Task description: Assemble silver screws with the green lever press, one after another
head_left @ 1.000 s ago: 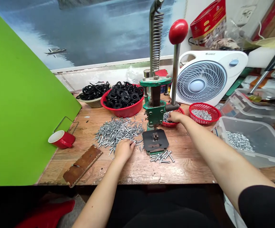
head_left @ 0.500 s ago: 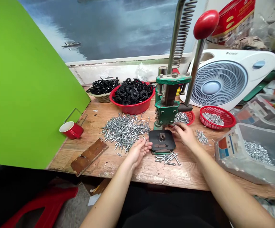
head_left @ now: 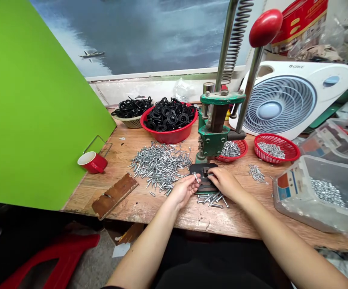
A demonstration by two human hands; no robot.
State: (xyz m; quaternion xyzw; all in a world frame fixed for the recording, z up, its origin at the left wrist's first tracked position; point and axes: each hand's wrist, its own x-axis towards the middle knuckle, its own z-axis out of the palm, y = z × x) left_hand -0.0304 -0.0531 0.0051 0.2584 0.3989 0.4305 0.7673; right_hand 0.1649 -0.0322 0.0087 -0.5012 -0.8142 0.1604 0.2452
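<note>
My left hand (head_left: 183,192) pinches a small silver bolt (head_left: 195,176), tilted, at the left side of the black base plate (head_left: 195,168) of a green lever press (head_left: 213,142). Fingers of my right hand (head_left: 226,184) are closed together at the small metal fixture (head_left: 205,171) in the middle of that plate. Whatever they hold is hidden. Several finished-looking silver bolts (head_left: 213,199) lie in front of the plate, partly under my right hand. To the left spreads a large pile of small silver bolts (head_left: 158,164).
Behind the pile stand a red basin (head_left: 169,136) and a beige basket (head_left: 132,121) of black rings. Red baskets (head_left: 278,158) of metal parts, a clear bin (head_left: 294,208) and a fan (head_left: 282,100) are rightward. A red mug (head_left: 94,163) and brown board (head_left: 114,196) sit left.
My right hand has moved from beside the press head down and left to the fixture. My left hand has shifted slightly right, with the bolt now showing between its fingers.
</note>
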